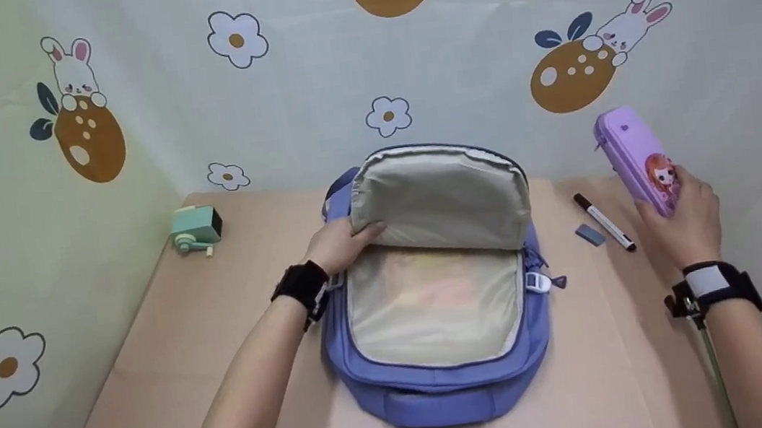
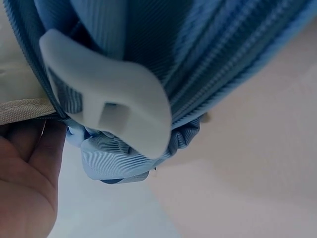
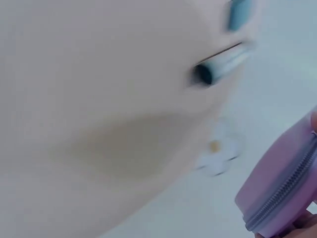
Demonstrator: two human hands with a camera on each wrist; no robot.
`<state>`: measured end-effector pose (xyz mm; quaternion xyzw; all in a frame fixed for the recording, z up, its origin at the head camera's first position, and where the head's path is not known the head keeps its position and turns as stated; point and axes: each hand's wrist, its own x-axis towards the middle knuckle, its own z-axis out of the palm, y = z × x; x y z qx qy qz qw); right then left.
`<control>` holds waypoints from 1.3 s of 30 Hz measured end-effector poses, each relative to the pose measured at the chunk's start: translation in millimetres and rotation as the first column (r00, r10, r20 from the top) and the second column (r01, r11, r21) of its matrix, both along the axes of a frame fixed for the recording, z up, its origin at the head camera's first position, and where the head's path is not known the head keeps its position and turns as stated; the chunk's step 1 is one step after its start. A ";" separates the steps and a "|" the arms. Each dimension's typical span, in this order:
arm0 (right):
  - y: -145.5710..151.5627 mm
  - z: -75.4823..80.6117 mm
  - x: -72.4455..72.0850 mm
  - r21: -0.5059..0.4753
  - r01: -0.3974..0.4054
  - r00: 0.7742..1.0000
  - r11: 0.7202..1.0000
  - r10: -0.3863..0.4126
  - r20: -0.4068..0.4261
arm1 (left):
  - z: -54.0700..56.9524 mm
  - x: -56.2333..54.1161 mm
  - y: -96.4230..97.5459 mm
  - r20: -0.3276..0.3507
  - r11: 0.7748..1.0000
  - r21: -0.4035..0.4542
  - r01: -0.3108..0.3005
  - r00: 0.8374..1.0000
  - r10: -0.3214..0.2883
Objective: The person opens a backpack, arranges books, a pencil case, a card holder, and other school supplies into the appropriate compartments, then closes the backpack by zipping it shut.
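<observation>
Right hand: fingers curled round the purple pencil case, at 2 o'clock from the backpack. Left hand: pinches the flap at the backpack's 10 o'clock edge. Marker and blue block lie at 9 o'clock from the right hand. Step in hand, as judged: pencil case pickup, backpack held open. Next move likely calls for a raised flap and steady grip.

- left forearm is slanting up and inward, bare up to the wrist
- left hand is pinching, thumb lying on top, fingers kinda hiding underneath
- right forearm is angling up from the bottom right
- right hand is gripping too, well apart from the left
</observation>
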<state>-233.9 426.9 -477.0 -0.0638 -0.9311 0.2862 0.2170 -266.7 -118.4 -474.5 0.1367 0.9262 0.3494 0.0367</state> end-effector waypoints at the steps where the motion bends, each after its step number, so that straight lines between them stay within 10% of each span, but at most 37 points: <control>1: -7.1 5.3 3.7 -0.009 -0.016 0.999 1.000 0.016 -0.038 | 0.1 -0.1 0.1 0.000 1.000 0.002 0.000 1.000 0.000; 7: -61.0 40.5 36.6 -0.012 -0.198 0.954 0.980 0.191 -0.230 | 1.5 0.4 0.0 0.009 1.000 0.019 -0.006 1.000 0.006; 10: -89.7 56.1 54.0 0.062 -0.330 0.887 0.942 0.332 -0.320 | 1.7 0.1 -0.2 0.015 1.000 0.025 -0.009 1.000 0.009; 15: -138.6 59.0 74.1 0.263 -0.517 0.702 0.814 0.580 -0.414 | 2.1 -0.5 -0.9 0.020 0.999 0.046 -0.026 0.999 0.025; 20: -177.0 36.7 87.7 0.416 -0.612 0.637 0.672 0.731 -0.244 | 2.9 -0.4 0.0 -0.002 0.997 0.062 -0.038 0.999 0.038; 26: -200.9 11.1 90.0 0.456 -0.659 0.670 0.598 0.742 -0.004 | 7.6 0.4 0.5 -0.009 0.993 0.109 -0.044 0.999 0.045; 39: -225.3 15.1 90.3 0.497 -0.521 0.841 0.694 0.518 0.157 | 13.9 0.8 1.9 -0.014 0.987 0.159 -0.030 0.999 0.032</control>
